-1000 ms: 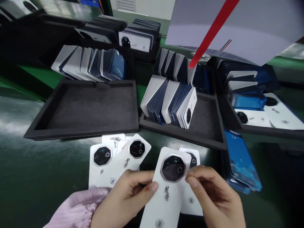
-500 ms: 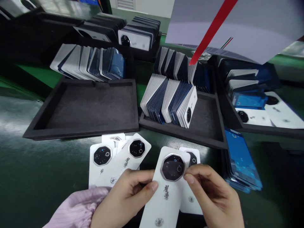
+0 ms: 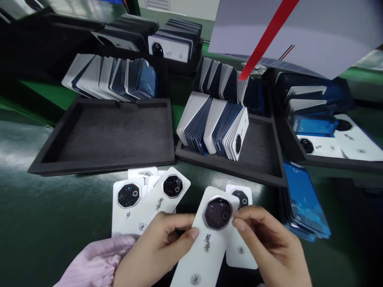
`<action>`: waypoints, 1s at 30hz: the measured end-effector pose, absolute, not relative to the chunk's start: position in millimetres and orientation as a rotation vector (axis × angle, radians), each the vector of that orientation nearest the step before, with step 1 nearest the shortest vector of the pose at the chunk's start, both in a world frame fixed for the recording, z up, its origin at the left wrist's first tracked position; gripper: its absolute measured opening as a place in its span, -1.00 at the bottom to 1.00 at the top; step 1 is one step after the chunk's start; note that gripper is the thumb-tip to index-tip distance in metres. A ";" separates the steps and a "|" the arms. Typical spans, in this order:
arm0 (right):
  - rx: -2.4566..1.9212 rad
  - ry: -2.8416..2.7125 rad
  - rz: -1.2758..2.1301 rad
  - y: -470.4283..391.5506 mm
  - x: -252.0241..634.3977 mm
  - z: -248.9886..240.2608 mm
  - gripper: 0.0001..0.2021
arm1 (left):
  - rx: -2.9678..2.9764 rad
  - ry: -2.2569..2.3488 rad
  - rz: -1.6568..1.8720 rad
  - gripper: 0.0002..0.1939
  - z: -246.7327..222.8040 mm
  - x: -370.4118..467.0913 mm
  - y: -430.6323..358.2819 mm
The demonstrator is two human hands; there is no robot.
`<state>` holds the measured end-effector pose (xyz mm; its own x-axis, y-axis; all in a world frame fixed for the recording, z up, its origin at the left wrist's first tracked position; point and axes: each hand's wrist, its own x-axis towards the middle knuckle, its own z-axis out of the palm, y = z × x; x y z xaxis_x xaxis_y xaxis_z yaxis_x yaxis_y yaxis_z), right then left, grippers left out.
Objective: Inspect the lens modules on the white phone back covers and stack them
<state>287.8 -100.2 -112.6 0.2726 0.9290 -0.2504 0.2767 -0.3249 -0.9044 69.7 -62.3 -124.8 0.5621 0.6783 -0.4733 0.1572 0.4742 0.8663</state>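
A white phone-back card (image 3: 206,239) with a dark octagonal camera print is tilted in front of me, its lower end cut off by the frame. My left hand (image 3: 158,247) pinches its left edge between thumb and fingers. My right hand (image 3: 266,243) is closed at the card's right edge beside the camera print, thumb against index finger. Beneath it, a second white phone-back card (image 3: 241,235) lies partly covered on the table. Several more white phone-back cards (image 3: 128,219) overlap left of centre, partly hidden by my left hand.
A black tray (image 3: 104,163) stands at left. Beside it, another black tray (image 3: 230,169) holds a fanned row of cards (image 3: 209,123). Blue phone-shaped sheets (image 3: 308,199) are stacked at right. More filled trays stand behind; a white sheet with a red stripe (image 3: 269,36) hangs above.
The held card has tilted slightly, its lower end shifting left and its top a little down. Both hands stay almost in place.
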 end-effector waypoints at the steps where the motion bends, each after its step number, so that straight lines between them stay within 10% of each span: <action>1: -1.782 -1.096 1.072 -100.0 287.6 -112.6 -0.82 | 1.053 0.944 0.382 -0.69 -124.5 69.7 -62.5; 30: -1.823 -1.178 1.149 -101.2 292.2 -120.1 -0.76 | 1.114 0.913 0.382 -0.68 -126.5 66.7 -66.4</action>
